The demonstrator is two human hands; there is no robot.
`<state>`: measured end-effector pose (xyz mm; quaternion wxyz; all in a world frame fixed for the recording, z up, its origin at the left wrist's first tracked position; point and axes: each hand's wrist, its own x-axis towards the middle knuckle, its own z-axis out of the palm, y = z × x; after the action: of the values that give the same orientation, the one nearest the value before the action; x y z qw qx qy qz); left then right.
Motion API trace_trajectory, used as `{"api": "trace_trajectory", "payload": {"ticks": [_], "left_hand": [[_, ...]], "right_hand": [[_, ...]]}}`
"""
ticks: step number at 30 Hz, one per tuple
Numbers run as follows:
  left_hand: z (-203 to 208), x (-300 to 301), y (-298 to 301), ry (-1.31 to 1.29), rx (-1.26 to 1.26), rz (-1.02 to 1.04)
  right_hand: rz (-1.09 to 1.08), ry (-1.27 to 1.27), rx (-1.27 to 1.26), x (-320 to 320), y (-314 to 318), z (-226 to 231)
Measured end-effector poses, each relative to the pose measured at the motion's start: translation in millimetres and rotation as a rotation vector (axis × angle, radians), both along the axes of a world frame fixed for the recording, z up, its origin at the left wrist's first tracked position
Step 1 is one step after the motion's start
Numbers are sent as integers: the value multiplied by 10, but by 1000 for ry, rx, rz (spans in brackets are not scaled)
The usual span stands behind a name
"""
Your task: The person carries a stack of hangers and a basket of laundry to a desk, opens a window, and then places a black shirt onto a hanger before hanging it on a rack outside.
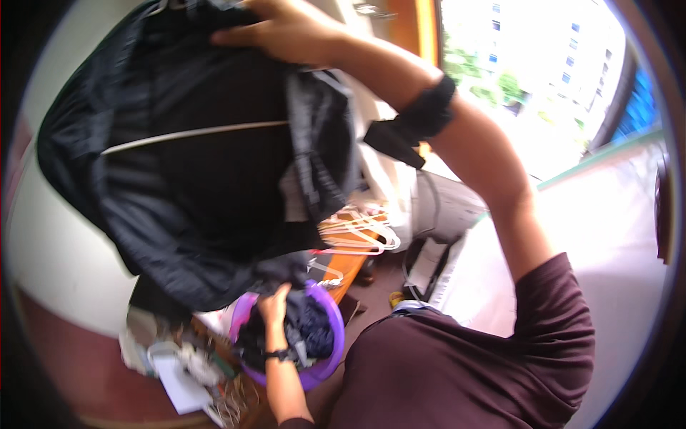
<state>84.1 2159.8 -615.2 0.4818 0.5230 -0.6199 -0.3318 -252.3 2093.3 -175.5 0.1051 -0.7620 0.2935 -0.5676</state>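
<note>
A black jacket [207, 193] hangs spread out at the upper left, with the pale bar of a clothes hanger [193, 134] showing across its inside. My right hand [293, 32] is raised at the top edge, closed on the jacket near its shoulder; some fingers are cut off by the frame. Lower down, my left hand [274, 306] is closed at the jacket's bottom hem, its fingertips partly hidden by dark cloth. Right under that hand stands a purple basin [334, 357] holding dark clothes [311, 329].
Several white and pink hangers [364, 232] lie on a wooden surface [354, 268] beyond the basin. Cables, a white sheet [180, 385] and other clutter sit at the lower left. A pale covered surface [593, 236] and a bright window [529, 71] are at the right.
</note>
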Motion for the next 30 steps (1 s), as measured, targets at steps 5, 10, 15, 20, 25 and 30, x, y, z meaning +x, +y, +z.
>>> {"api": "trace_trajectory", "payload": {"ticks": [5, 10, 15, 20, 25, 30], "left_hand": [[68, 533, -226, 434, 246, 277], [1328, 341, -340, 494, 132, 145], [2132, -382, -386, 267, 38, -257], [2486, -1159, -339, 220, -8, -526], [2351, -1490, -464, 266, 124, -694], [2103, -1606, -474, 279, 113, -631]], "right_hand": [[-20, -201, 172, -525, 127, 160], [-256, -249, 114, -1729, 180, 180], [-563, -94, 129, -2649, 449, 1], [-641, -181, 223, -2802, 663, -321], [-674, -217, 275, -2879, 844, -531], [-786, -180, 289, -2884, 1046, -703]]}}
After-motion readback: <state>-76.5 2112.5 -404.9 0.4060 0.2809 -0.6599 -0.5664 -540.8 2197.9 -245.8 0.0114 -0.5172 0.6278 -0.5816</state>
